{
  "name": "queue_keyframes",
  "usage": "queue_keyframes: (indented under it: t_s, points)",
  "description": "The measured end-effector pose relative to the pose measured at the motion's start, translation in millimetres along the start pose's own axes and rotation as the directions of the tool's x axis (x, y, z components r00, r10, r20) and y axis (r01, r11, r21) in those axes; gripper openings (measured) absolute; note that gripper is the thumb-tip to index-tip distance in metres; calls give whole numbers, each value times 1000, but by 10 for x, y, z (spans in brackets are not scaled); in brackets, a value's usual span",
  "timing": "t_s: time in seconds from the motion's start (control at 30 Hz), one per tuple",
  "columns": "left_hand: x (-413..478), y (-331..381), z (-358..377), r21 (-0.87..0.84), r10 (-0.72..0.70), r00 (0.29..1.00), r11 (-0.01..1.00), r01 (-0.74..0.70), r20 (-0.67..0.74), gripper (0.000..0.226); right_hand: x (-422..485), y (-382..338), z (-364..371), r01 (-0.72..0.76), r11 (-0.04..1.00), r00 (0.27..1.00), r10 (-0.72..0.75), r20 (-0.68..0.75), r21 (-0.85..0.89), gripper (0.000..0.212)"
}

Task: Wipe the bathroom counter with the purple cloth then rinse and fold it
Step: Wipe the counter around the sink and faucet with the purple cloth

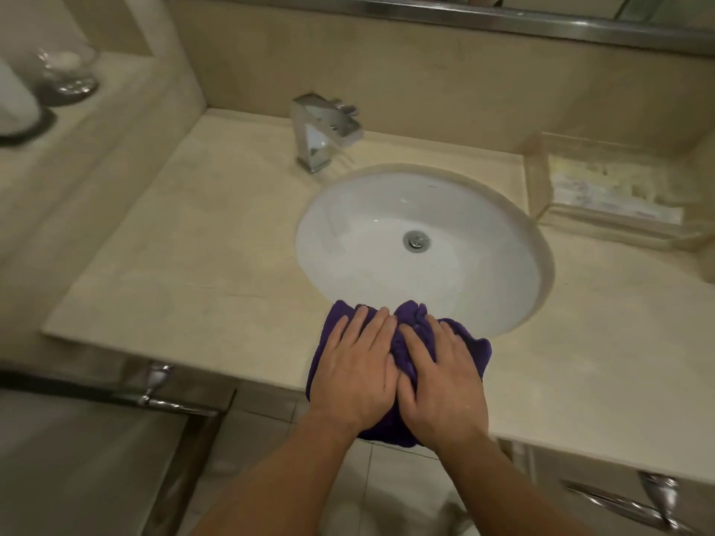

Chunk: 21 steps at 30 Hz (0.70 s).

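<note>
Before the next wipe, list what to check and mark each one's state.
1. Both hands on the cloth: left hand and right hand press flat on it: ok.
2. Cloth spread flat: bunched between the hands: not ok.
3. Cloth wholly on the counter: its near part hangs over the front edge: not ok.
4. Tray out of the cloth's way: apart, at the far right: ok.
5. Tap off: no stream seen into the sink, but blurred: cannot tell.

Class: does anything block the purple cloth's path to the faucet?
Nothing visible does. The left hand and right hand press the purple cloth at the near edge of the basin; only its open bowl separates cloth from faucet.
</note>
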State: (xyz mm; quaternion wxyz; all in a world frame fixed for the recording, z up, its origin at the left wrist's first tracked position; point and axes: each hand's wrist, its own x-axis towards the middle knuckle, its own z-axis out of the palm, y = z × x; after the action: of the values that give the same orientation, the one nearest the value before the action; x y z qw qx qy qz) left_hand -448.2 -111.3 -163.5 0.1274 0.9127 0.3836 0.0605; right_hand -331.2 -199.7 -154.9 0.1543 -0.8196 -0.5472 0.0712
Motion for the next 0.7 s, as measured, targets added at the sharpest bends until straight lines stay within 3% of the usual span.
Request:
queue_keyframes:
  t_s: [0.3,0.53,0.7]
  points:
    - [-158,-1210,-348,11,-127,991,992,127,-41,59,429,-1116,444,84,996,994,-83,75,-9,56]
    - [-67,-2135,-666,-24,-230,973,973,230,-34,58,1008,-1822,681,261,965,960,-262,98,22,54]
    - [158,-2407,-791,-54,-350,924,937,345,-152,48,1415,-2116,821,207,978,974,-205,93,-17,49]
